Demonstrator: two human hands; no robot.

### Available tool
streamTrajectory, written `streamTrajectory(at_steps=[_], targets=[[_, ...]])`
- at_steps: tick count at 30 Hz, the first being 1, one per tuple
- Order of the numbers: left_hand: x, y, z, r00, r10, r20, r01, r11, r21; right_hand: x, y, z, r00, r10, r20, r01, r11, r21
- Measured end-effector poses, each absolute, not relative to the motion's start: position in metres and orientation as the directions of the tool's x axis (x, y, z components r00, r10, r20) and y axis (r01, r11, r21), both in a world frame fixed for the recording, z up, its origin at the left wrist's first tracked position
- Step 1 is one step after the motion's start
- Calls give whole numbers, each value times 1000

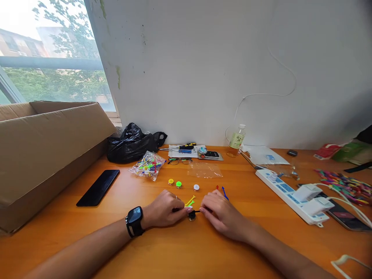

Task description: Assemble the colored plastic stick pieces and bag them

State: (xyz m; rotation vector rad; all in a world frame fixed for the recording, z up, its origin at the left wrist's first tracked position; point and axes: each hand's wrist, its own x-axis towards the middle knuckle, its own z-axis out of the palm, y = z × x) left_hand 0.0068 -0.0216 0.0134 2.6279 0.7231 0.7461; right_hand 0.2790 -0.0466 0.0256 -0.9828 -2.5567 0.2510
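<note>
My left hand (167, 208), with a watch on its wrist, pinches a small black round piece (192, 214) with a clear base between thumb and finger. A thin black stick (197, 211) reaches from that piece to the fingertips of my right hand (219, 212), which are closed on it. Whether stick and piece are joined I cannot tell. Yellow and green plastic sticks (190, 201) lie just behind my left fingertips. Beyond my right hand are a red stick (217, 187) and a blue arrow-tipped stick (224, 192). Farther back stand yellow (171, 181), green (178, 184) and white round pieces (196, 187).
At the left are a cardboard box (52, 155) and a black phone (98, 188). A bag of coloured parts (148, 166), a black plastic bag (130, 145), glasses (180, 161) and a bottle (236, 140) stand toward the wall. A power strip (290, 197) with plugged chargers lies right.
</note>
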Motion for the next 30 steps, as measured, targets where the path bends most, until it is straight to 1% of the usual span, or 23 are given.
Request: streamTrajectory(at_steps=[5, 8, 10, 12, 15, 17, 22, 30], targets=[[7, -22, 11, 719, 558, 415, 388, -817, 425, 277, -47, 22, -627, 718, 300, 673, 694, -254], [8, -22, 10, 690, 568, 449, 397, -815, 423, 274, -47, 19, -615, 716, 330, 672, 695, -255], [8, -23, 11, 646, 575, 502, 408, -816, 410, 273, -47, 19, -597, 711, 370, 657, 699, -283], [7, -24, 12, 597, 575, 560, 425, -818, 388, 273, -47, 19, -563, 716, 412, 636, 694, -337], [7, -24, 14, 561, 563, 606, 435, -824, 363, 274, -46, 21, -528, 743, 411, 594, 669, -446], [7, -24, 16, 594, 546, 591, 420, -837, 352, 274, -46, 21, -524, 753, 398, 584, 658, -476], [7, -25, 20, 717, 501, 484, 393, -865, 313, 274, -45, 18, -543, 742, 394, 624, 670, -402], [8, -21, 17, 706, 566, 425, 422, -819, 390, 275, -47, 24, -587, 736, 337, 643, 677, -359]])
